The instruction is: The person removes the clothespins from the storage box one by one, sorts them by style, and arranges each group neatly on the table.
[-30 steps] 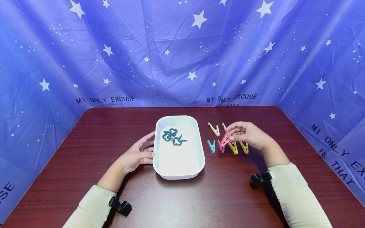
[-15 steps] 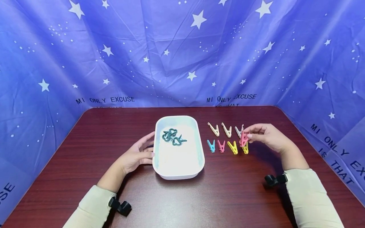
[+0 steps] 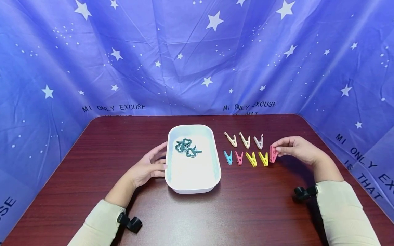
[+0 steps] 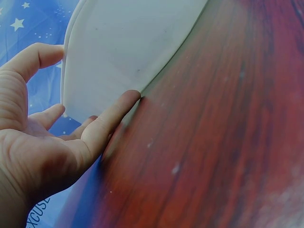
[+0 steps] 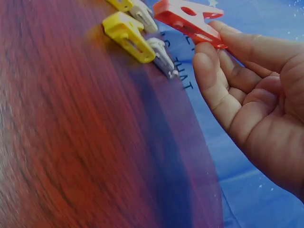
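Between thumb and fingers, my right hand (image 3: 297, 149) pinches a pinkish-red clothespin (image 3: 273, 153) at the right end of the front row. In the right wrist view the same clothespin (image 5: 189, 19) points away from the fingertips. My left hand (image 3: 149, 165) touches the left side of a white plastic tray (image 3: 193, 190), fingers spread along its wall. Several dark green clips (image 3: 186, 147) of looped shape lie inside the tray. The front row holds a blue clothespin (image 3: 228, 158), a pink clothespin (image 3: 239, 158) and two yellow clothespins (image 3: 251, 159).
Behind the front row lie two cream clothespins (image 3: 231, 139) and a pale grey clothespin (image 3: 259, 141). All rest on a dark red wooden table (image 3: 197, 218). A blue star-printed curtain (image 3: 184, 68) hangs behind the table and along its sides.
My right hand has carried the pinkish-red clothespin rightward, from above the pink clothespin, past the yellow ones, and lower toward the table. My left hand and the tray have stayed put.
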Tool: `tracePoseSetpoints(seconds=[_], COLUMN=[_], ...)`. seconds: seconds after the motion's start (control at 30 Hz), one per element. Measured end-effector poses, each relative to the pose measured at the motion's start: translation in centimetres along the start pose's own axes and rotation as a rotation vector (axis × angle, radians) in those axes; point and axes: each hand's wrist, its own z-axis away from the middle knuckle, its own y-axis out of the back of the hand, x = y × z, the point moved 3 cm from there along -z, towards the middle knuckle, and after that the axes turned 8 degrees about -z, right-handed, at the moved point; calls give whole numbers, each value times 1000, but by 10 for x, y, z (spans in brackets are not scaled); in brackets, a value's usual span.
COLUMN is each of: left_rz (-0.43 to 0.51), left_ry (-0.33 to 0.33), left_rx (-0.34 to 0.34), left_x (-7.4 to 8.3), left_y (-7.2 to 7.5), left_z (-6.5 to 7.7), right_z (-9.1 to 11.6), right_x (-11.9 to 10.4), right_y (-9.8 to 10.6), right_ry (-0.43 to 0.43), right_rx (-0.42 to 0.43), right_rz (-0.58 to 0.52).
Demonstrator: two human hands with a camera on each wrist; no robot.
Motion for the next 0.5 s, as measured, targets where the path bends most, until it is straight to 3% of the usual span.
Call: tracePoseSetpoints(seconds=[0.33, 0.5], left_rz=[3, 1], left_ry=[0, -1], left_rx=[-3, -1], left_x=[-1, -1], left_y=[1, 1], left_z=[-1, -1], right_z=[-2, -4], right_x=[17, 23], right_y=[7, 7], right_ry=[-120, -116], right_rx=[-42, -24], right_rz=[77, 97])
